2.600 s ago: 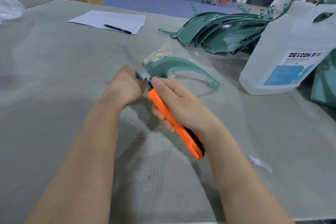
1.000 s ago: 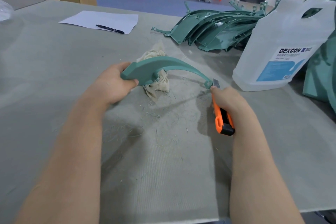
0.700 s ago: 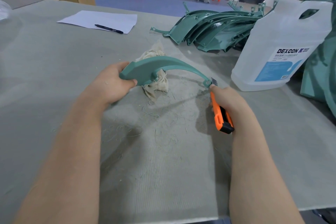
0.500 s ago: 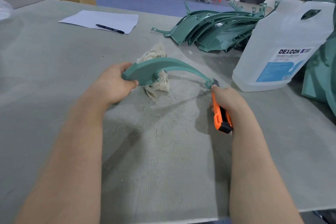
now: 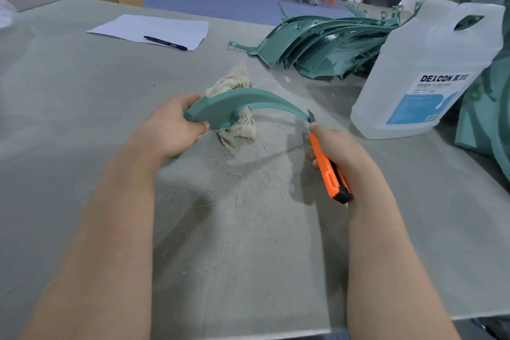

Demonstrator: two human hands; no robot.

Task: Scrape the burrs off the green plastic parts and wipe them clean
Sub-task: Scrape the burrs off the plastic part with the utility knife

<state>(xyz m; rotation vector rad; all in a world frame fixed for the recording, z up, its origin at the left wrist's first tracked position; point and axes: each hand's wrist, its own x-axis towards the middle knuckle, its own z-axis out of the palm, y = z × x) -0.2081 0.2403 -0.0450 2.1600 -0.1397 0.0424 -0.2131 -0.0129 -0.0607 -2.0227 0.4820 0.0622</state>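
My left hand (image 5: 171, 130) grips the wide end of a curved green plastic part (image 5: 242, 102), held a little above the table. My right hand (image 5: 339, 152) grips an orange utility knife (image 5: 328, 171). Its short blade touches the part's thin right tip. A crumpled beige rag (image 5: 237, 124) lies under and behind the part, partly hidden by it. Thin pale shavings are scattered on the grey table (image 5: 82, 96) in front of the rag.
A pile of several green parts (image 5: 325, 44) lies at the back right. A large clear jug labelled DEXCON (image 5: 430, 74) stands right of my knife hand. More green parts (image 5: 485, 107) sit at the far right. A sheet of paper (image 5: 149, 27) with a pen (image 5: 165, 43) lies back left.
Earlier both hands were close together, knife at the part's wide end. Now my right hand has the blade at the thin tip. Over the last second the hands barely moved.
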